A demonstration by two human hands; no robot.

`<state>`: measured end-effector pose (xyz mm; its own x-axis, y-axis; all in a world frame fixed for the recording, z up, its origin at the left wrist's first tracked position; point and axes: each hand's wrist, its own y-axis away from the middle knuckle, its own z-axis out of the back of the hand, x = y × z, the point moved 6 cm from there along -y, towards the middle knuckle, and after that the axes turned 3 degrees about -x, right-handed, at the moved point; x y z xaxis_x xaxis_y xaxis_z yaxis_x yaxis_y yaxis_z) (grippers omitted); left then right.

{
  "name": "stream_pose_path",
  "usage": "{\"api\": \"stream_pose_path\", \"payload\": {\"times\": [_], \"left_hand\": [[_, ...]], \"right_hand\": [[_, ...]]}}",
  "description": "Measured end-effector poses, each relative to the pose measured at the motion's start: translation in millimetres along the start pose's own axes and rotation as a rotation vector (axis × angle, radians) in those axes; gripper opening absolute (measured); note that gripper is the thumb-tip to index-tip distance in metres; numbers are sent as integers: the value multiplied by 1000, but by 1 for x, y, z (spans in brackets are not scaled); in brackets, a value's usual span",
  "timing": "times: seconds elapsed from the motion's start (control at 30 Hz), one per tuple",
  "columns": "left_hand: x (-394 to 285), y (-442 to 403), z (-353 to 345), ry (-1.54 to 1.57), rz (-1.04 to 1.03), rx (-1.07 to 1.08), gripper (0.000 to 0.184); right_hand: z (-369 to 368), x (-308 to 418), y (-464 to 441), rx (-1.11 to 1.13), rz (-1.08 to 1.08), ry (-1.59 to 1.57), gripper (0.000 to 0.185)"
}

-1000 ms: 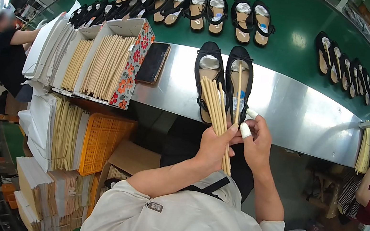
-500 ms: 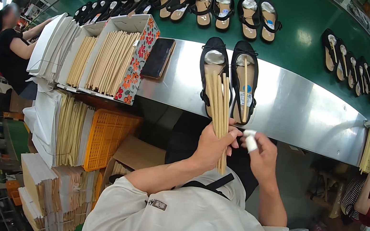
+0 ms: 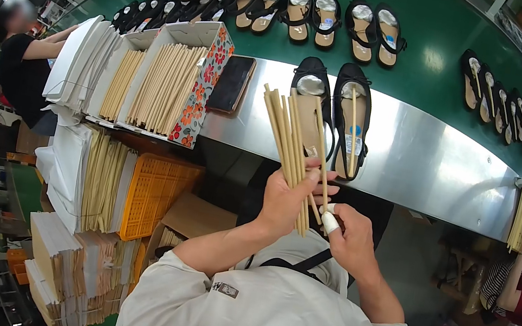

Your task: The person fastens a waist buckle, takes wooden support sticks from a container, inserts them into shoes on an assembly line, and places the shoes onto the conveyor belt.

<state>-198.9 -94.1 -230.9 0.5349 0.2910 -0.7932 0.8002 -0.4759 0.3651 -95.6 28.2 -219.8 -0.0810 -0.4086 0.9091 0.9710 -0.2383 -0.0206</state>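
Note:
My left hand (image 3: 292, 192) is wrapped round a bundle of thin wooden sticks (image 3: 280, 125), fanned out at the top. My right hand (image 3: 355, 239), with white coverings on two fingertips, pinches the lower end of a single wooden stick (image 3: 323, 152) just right of the bundle. Beyond the hands, a pair of black shoes lies on the metal strip. The left shoe (image 3: 309, 106) is partly hidden behind the sticks. In the right shoe (image 3: 351, 126) a stick lies lengthwise, its upper end at the pale stuffing in the toe.
Boxes of sticks (image 3: 167, 87) stand at the left beside a dark phone (image 3: 231, 83). Paper stacks and an orange crate (image 3: 160, 198) are below them. More black shoes (image 3: 360, 32) line the green table (image 3: 426, 25). Co-workers (image 3: 19, 70) are at far left and right.
The bundle in my left hand has spread and tilted left. A single stick now stands apart from it, pinched by my right hand, which has moved slightly down and left.

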Motion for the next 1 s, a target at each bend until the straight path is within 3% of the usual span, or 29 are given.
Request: {"api": "stream_pose_path", "payload": {"times": [0.13,0.23,0.27,0.33,0.37,0.63,0.7,1.0], "left_hand": [[-8,-6,25,-88,-134,-121,23],[-39,-11,13,-540,-416,-125,13],[-42,-17,16,-536,-419,-127,13],[-48,-22,7,-1050,-665,10,15],[-46,-23,8,-1121,-654,31,20],[-55,-12,9,-1110,-636,67,22],[-58,-10,11,-1125,-734,58,23],[-60,-16,16,-1105,-668,112,25]], "right_hand": [[1,-3,-5,33,-123,-183,11],[0,1,-16,148,-320,-394,14],[-4,1,-16,213,-420,-493,17],[-7,-5,-20,244,-470,-599,17],[-12,-9,-21,271,-527,-712,18],[-27,-18,-26,272,-519,-672,17],[-28,-13,-27,261,-540,-693,18],[-34,-5,-34,238,-604,-796,16]]}}
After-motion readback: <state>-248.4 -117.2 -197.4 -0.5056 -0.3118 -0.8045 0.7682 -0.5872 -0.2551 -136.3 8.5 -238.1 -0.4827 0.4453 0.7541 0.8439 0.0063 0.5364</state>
